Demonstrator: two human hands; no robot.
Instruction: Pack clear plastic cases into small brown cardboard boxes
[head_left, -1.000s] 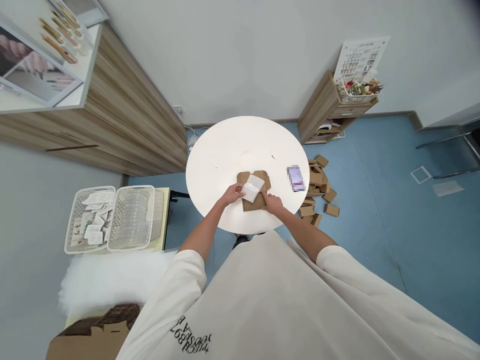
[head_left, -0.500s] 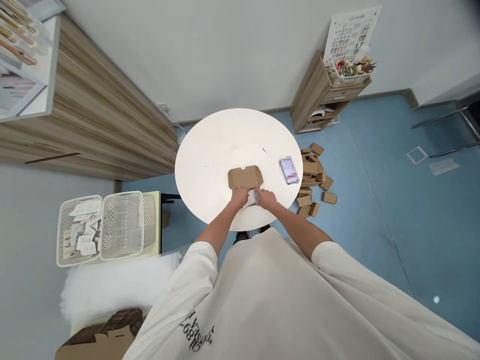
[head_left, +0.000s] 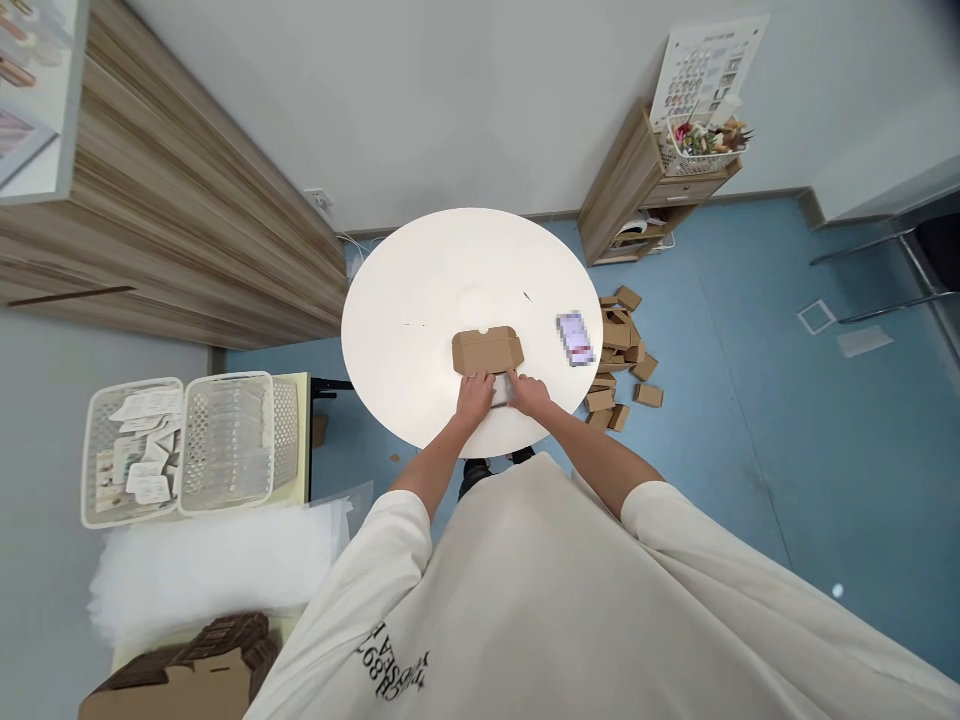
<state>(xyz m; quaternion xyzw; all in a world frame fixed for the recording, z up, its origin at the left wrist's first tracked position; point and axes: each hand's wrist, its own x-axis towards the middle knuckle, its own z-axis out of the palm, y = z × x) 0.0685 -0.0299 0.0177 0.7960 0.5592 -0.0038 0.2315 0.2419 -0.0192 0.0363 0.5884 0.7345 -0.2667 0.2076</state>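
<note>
On the round white table (head_left: 405,270), a small brown cardboard box (head_left: 487,352) lies with its lid folded open, away from me. A whitish-grey content (head_left: 501,390) shows in its near part, its kind too small to make out. My left hand (head_left: 475,396) grips the left side of the box, fingers bent over the edge. Opposite it, my right hand (head_left: 529,394) is closed on the right side, with the thumb towards the inside. Both hands partly hide the box's near part.
A phone-like blurred item (head_left: 575,338) lies right on the table. Brown boxes (head_left: 619,340) are piled on the floor beyond. At left are white baskets (head_left: 229,445), a stack of clear bags (head_left: 217,560) and flat cardboard (head_left: 180,685). A wooden cabinet (head_left: 195,200) stands far left.
My left hand's fingers have moved forward, over the fold by the lid. My right hand stays at the box's right side. The whole view has shifted slightly.
</note>
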